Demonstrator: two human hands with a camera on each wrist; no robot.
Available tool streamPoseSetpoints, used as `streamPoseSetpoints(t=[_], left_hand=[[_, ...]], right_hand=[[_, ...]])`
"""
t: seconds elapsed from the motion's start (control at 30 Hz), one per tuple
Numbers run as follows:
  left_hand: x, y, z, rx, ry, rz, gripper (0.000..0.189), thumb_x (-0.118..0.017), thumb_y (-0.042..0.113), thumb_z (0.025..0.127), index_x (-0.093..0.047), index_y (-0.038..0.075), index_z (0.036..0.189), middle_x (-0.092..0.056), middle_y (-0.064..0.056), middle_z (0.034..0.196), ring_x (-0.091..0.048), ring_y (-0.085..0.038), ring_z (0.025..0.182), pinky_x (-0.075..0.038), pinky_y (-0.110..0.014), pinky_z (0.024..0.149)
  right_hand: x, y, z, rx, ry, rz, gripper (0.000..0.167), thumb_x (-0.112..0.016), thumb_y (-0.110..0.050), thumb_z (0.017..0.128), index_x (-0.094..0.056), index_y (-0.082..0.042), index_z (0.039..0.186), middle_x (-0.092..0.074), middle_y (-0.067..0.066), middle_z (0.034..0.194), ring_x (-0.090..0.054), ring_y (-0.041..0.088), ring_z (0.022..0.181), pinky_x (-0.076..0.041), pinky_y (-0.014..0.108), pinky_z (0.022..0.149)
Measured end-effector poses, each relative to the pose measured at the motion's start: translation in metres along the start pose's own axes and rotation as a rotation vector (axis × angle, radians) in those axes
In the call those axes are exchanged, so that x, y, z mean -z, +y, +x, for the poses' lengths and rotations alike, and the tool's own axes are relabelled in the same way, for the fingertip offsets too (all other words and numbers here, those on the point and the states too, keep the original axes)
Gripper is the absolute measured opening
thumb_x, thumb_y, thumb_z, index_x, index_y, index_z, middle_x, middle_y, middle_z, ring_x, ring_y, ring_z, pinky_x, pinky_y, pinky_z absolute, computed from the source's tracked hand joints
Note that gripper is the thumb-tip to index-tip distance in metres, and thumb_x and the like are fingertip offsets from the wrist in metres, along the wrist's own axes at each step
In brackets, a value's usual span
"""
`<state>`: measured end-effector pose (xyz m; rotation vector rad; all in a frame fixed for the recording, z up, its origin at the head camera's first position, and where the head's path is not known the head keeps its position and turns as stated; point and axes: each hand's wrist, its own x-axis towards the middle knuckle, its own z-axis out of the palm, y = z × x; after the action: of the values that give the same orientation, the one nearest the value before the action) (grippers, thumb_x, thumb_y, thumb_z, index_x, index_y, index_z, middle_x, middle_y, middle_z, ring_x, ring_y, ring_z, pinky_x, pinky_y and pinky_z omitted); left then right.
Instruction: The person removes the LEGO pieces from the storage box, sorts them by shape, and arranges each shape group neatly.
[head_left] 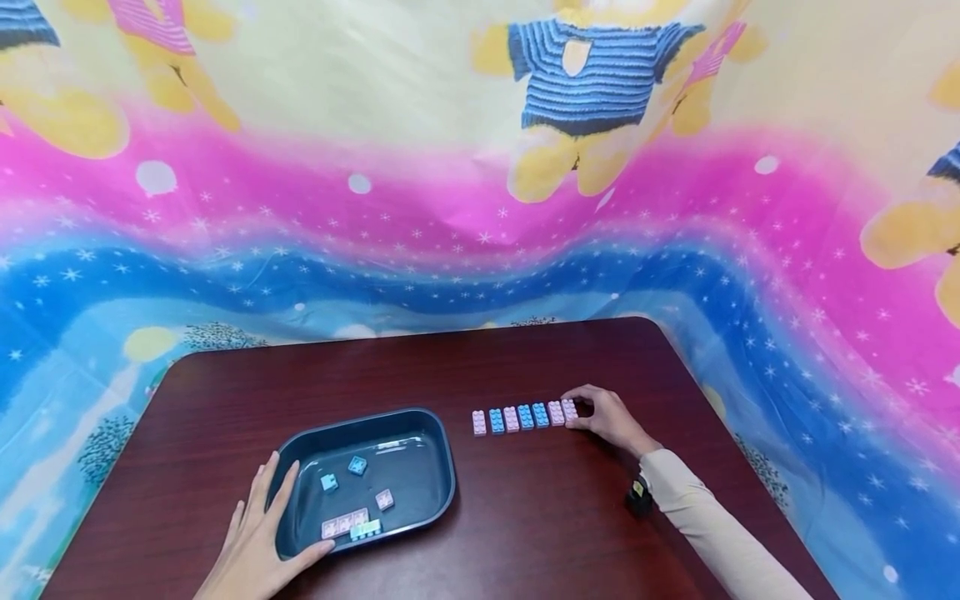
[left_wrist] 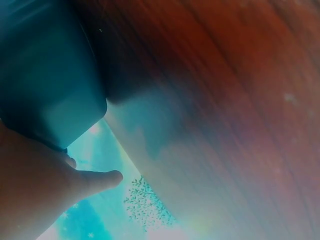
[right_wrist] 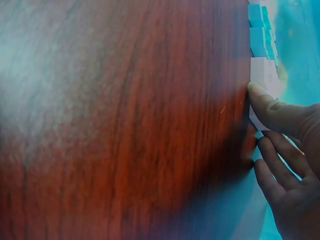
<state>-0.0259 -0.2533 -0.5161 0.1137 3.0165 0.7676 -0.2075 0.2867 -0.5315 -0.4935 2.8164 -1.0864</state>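
Observation:
Pink and blue toy building bricks form a row on the table, from a pink brick at its left end to another pink brick at its right end. My right hand pinches that right-end brick between thumb and fingers, close beside the neighbouring pink brick. In the right wrist view, the thumb presses the brick's near side. My left hand rests against the left side of a dark tray, fingers spread and fairly straight, thumb at the front rim.
Inside the tray lie a long pink brick, a light blue brick, a small pink brick and two small blue pieces. The dark wood table ends at a patterned curtain behind.

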Motion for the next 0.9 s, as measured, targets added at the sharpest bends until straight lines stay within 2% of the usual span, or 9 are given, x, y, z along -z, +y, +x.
streamPoseSetpoints(t=[0.3, 0.47, 0.6, 0.73, 0.9], left_hand=[[0.001, 0.000, -0.001, -0.001, -0.002, -0.020, 0.121, -0.083, 0.060, 0.081, -0.016, 0.011, 0.170, -0.003, -0.023, 0.172, -0.014, -0.055, 0.148, -0.018, -0.089, 0.104], [0.003, 0.000, 0.002, 0.017, -0.027, -0.050, 0.121, -0.081, 0.061, 0.083, -0.013, 0.014, 0.171, 0.001, -0.022, 0.174, -0.010, -0.056, 0.150, -0.014, -0.090, 0.105], [0.002, -0.001, 0.004, 0.001, -0.018, -0.062, 0.120, -0.081, 0.061, 0.084, -0.013, 0.016, 0.171, 0.001, -0.020, 0.174, -0.009, -0.056, 0.152, -0.016, -0.089, 0.105], [0.001, -0.001, 0.003, -0.007, -0.013, -0.064, 0.119, -0.081, 0.060, 0.084, -0.013, 0.015, 0.171, 0.000, -0.020, 0.174, -0.010, -0.056, 0.152, -0.017, -0.090, 0.103], [0.002, -0.001, 0.000, 0.011, -0.011, -0.063, 0.119, -0.081, 0.060, 0.084, -0.014, 0.015, 0.171, -0.001, -0.021, 0.173, -0.010, -0.055, 0.151, -0.016, -0.090, 0.104]], right_hand=[[0.002, 0.004, -0.004, -0.014, -0.004, 0.052, 0.051, -0.086, -0.010, 0.089, -0.069, 0.002, 0.135, -0.066, 0.024, 0.134, -0.063, 0.044, 0.124, -0.054, 0.058, 0.101], [0.005, 0.000, -0.007, -0.070, -0.008, 0.082, 0.058, -0.088, -0.018, 0.088, -0.067, 0.001, 0.139, -0.064, 0.025, 0.139, -0.061, 0.043, 0.127, -0.052, 0.059, 0.103], [0.007, -0.002, -0.010, -0.093, 0.003, 0.088, 0.064, -0.090, -0.022, 0.087, -0.065, 0.000, 0.142, -0.062, 0.024, 0.141, -0.059, 0.043, 0.128, -0.051, 0.061, 0.104], [0.008, -0.005, -0.009, -0.092, 0.033, 0.071, 0.066, -0.091, -0.021, 0.086, -0.064, -0.001, 0.143, -0.062, 0.023, 0.143, -0.057, 0.042, 0.129, -0.049, 0.062, 0.106], [0.009, -0.021, 0.000, -0.027, 0.088, 0.053, 0.065, -0.091, -0.016, 0.085, -0.065, -0.001, 0.142, -0.065, 0.022, 0.142, -0.058, 0.042, 0.133, -0.047, 0.063, 0.109]])
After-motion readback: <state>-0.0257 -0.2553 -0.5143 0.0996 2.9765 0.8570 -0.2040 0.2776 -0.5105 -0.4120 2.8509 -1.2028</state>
